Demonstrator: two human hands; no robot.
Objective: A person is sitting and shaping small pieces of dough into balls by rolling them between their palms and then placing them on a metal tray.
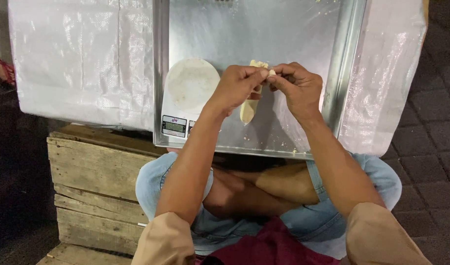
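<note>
Metal tray [303, 29] holds one scale [185, 98]; left hand [237, 86], right hand [296, 86] fingers pinching one dough strip [248, 110].

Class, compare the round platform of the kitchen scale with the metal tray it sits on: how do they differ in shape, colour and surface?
The scale platform is round; the metal tray is rectangular with raised rims. The platform is off-white and dull; the tray is silvery and reflective. The platform is far smaller and sits on the scale in the tray's near-left corner. Both look dusted or flecked with pale residue. The hands work a strip of dough above the tray.
</note>
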